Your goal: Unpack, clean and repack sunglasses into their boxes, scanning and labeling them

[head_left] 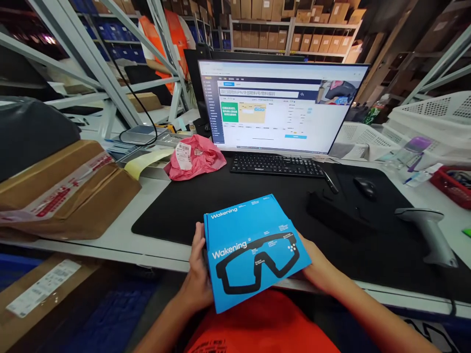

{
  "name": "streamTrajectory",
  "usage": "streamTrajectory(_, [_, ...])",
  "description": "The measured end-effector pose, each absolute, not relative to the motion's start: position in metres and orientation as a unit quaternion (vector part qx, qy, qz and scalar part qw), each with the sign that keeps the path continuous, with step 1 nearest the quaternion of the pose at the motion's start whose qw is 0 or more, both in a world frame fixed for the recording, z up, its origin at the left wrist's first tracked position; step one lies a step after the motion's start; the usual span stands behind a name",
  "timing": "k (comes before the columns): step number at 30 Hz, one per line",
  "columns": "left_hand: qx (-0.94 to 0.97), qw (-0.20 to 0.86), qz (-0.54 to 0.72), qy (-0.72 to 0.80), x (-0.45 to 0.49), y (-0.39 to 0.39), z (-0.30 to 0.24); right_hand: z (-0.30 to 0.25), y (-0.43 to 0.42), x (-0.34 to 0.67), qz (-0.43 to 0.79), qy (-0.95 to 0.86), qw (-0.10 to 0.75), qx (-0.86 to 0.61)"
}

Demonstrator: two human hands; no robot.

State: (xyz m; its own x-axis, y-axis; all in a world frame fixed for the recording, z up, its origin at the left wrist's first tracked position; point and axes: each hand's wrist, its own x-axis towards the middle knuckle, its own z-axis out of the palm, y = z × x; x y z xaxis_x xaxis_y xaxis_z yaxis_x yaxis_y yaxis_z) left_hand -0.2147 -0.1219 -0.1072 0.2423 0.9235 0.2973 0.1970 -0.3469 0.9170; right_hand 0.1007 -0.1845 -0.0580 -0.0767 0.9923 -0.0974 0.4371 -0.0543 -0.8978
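Note:
A blue cardboard box marked "Wakening", printed with a black glasses frame, is held tilted at the front edge of the desk. My left hand grips its left side, the fingers showing along the edge. On the right side, my right hand is closed on the box, its fingers mostly hidden behind it. The box looks closed. Beyond it lie a black mat and a keyboard. A crumpled pink plastic bag with a white label rests at the mat's back left.
A monitor stands at the back. To the right are a mouse, a barcode scanner, a black pouch and white baskets. A taped brown carton sits left. A person in an orange vest is behind.

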Motion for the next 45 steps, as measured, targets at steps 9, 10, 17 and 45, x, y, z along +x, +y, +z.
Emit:
streamTrajectory(9, [0.803, 0.243, 0.42, 0.345, -0.229, -0.064, -0.084, -0.029, -0.15, 0.106, 0.378, -0.686, 0.369, -0.5])
streamTrajectory(10, [0.747, 0.293, 0.461, 0.379, -0.224, -0.063, -0.079, -0.022, -0.141, 0.107, 0.365, -0.7, 0.372, -0.488])
streamTrajectory(17, [0.211, 0.726, 0.493, 0.431, -0.208, -0.073, -0.024, -0.002, -0.077, 0.089, 0.312, -0.72, 0.45, -0.425])
streamTrajectory(45, [0.378, 0.485, 0.585, 0.529, -0.265, -0.074, -0.056, -0.011, -0.092, 0.056, 0.236, -0.836, 0.143, -0.474])
